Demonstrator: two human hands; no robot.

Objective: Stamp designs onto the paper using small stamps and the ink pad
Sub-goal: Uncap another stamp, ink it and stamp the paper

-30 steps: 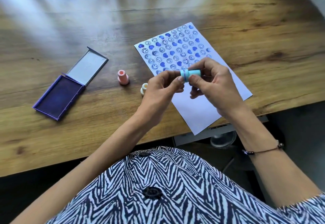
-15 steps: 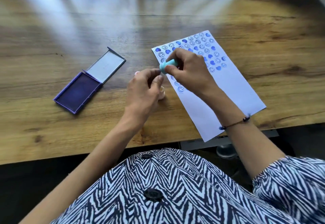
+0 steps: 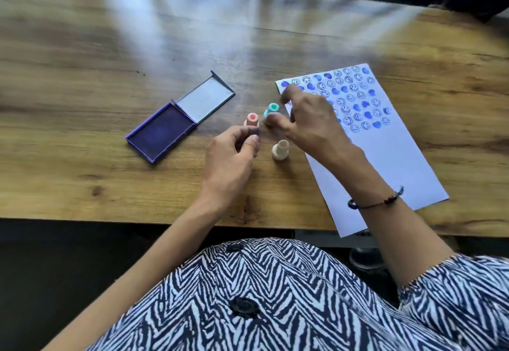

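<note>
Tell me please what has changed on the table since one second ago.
The teal stamp, held by both hands over the paper before, now stands on the table near the pink stamp. The right hand is at it; the left hand has let go. Ink pad and cream stamp stayed.

Three stamps, pink (image 3: 252, 119), teal (image 3: 272, 110) and cream (image 3: 280, 150), are crowding the gap between ink pad (image 3: 161, 133) and paper (image 3: 385, 152); the bench's (image 3: 82, 47) far-left corner is lying open.

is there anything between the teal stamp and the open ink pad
Nothing blocks the whole way, but the pink stamp stands just left of the teal stamp, close to the line toward the ink pad. Beyond it is bare table. The right hand is at the teal stamp.
</note>
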